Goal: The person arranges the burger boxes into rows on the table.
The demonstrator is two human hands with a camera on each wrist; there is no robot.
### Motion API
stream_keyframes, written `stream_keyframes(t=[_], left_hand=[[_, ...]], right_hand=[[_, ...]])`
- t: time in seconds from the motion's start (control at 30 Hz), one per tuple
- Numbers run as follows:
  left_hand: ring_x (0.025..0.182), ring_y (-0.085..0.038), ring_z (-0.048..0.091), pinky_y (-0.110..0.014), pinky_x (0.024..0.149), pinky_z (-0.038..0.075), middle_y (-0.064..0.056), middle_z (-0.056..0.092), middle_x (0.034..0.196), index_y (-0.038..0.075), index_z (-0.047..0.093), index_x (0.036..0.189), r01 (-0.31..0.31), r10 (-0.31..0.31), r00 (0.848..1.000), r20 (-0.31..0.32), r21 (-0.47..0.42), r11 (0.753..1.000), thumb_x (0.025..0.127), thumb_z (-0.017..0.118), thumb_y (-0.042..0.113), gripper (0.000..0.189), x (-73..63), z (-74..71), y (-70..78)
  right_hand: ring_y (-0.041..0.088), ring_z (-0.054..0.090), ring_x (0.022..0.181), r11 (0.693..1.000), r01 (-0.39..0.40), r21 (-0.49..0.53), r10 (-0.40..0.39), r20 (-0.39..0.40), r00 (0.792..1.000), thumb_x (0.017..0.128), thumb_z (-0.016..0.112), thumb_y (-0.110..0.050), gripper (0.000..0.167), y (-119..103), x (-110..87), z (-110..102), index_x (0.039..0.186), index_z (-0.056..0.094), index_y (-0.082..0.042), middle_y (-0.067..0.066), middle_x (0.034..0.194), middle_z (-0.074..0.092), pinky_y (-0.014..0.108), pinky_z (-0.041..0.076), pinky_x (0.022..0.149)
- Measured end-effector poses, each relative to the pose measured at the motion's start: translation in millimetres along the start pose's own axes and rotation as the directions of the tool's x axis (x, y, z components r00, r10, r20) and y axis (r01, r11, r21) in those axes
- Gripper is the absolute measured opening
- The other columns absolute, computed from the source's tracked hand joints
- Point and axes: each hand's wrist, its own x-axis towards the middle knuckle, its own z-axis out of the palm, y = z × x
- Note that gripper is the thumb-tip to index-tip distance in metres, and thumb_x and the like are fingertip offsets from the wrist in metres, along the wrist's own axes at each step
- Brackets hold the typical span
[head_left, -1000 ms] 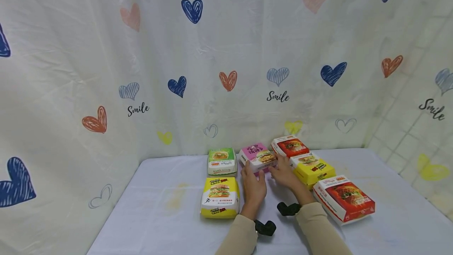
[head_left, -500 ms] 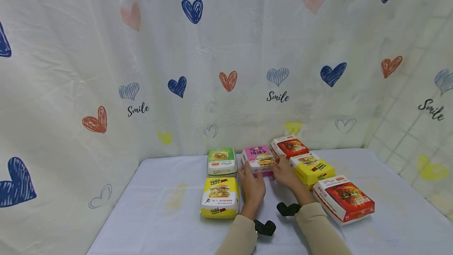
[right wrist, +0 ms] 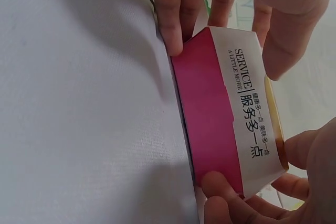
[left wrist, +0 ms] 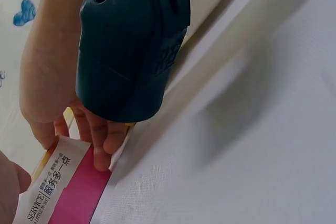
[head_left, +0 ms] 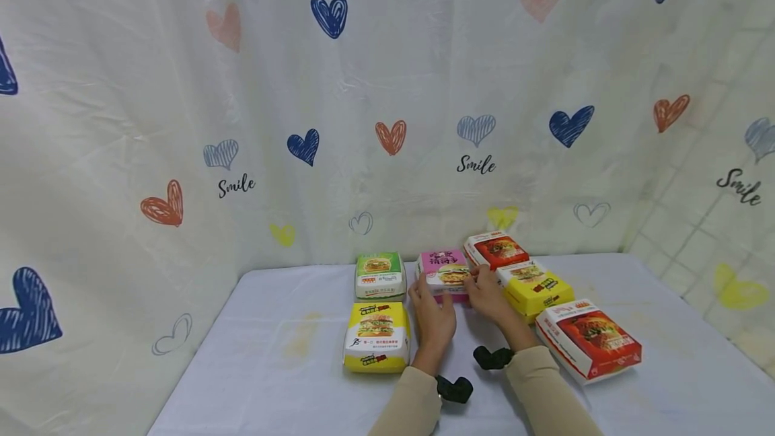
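Observation:
A pink and white burger box (head_left: 442,266) lies at the back of the table. My left hand (head_left: 433,320) holds its left end, with the thumb at the front top edge and fingers along the side. At the opposite end, my right hand (head_left: 489,296) holds the box with thumb and fingers. In the right wrist view, the box's front (right wrist: 207,114) shows a magenta lower half and a white upper half with print. The left wrist view shows the right hand's fingertips touching the magenta front (left wrist: 79,192); most of the left hand is out of that frame.
Left of the hands, a green-white box (head_left: 380,276) stands behind a yellow-white box (head_left: 377,338). To the right, a red box (head_left: 496,249), a yellow box (head_left: 537,288) and a larger red box (head_left: 590,338) form a slanting row. A heart-print curtain (head_left: 339,187) hangs behind the table.
The pink box has turned from a slant to face nearly straight forward, its left end shifting slightly right. Both hands have stayed on it and moved only a little. The other boxes have not moved.

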Motion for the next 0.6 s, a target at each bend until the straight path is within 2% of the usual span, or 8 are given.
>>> stream_keyframes(t=[0.17,0.37,0.6], left_hand=[[0.138,-0.034,0.049,-0.053,0.115,0.042,-0.016,0.030,0.158,0.014,0.036,0.157,-0.002,0.002,1.000,0.014,0.001,1.000,0.101,0.064,0.020,0.063,-0.4,0.2,2.2],[0.140,-0.035,0.046,-0.053,0.116,0.041,-0.018,0.025,0.162,0.014,0.032,0.159,-0.001,0.001,1.000,0.022,0.022,1.000,0.101,0.063,0.021,0.066,-0.3,1.6,0.2],[0.145,-0.038,0.039,-0.055,0.118,0.038,-0.020,0.020,0.165,0.013,0.030,0.161,-0.007,0.007,0.999,0.034,0.003,1.000,0.102,0.062,0.023,0.068,-2.3,1.6,0.5]], right_hand=[[0.029,0.058,0.096,1.000,0.007,0.009,-0.007,0.006,1.000,0.109,0.040,-0.023,0.038,-0.4,-0.3,-0.2,0.135,0.034,0.005,0.028,0.126,0.045,0.031,0.052,0.073],[0.032,0.056,0.103,1.000,-0.001,0.001,0.001,0.005,1.000,0.109,0.040,-0.024,0.039,-0.4,-0.1,0.1,0.136,0.034,0.005,0.028,0.128,0.042,0.032,0.053,0.076],[0.030,0.057,0.101,0.999,-0.025,0.020,0.024,0.012,1.000,0.109,0.041,-0.026,0.040,-1.2,-1.3,-0.2,0.136,0.035,0.003,0.025,0.128,0.039,0.029,0.053,0.075]])
